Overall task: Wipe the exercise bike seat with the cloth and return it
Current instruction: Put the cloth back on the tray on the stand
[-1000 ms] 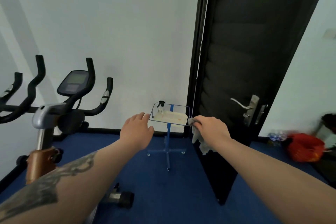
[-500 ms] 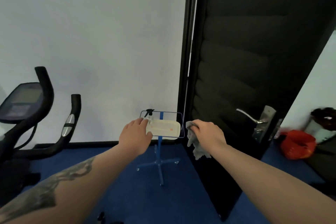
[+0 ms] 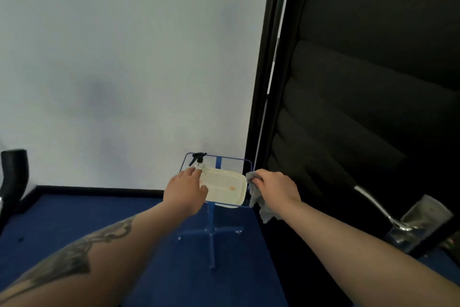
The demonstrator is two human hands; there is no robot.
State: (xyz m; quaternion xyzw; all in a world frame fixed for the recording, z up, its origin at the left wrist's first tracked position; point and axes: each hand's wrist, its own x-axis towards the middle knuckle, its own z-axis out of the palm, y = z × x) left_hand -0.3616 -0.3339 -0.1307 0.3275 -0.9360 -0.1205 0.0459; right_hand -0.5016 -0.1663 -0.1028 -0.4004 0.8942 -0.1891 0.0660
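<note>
Gripping the grey cloth (image 3: 258,198), the right hand (image 3: 276,188) keeps its fingers curled shut around the upper folds while the loose end hangs below the wrist, just beside the right edge of the cream tray (image 3: 225,188). The tray rests on a blue stand (image 3: 211,229) at 12 o'clock from the person, against the white wall (image 3: 129,62). The left hand (image 3: 185,191) hovers over the tray's left end, fingers loosely extended and holding nothing, tips near the spray bottle (image 3: 198,161). A black door (image 3: 368,97) fills the 2 o'clock side; a bike handlebar (image 3: 15,172) shows at 9 o'clock.
</note>
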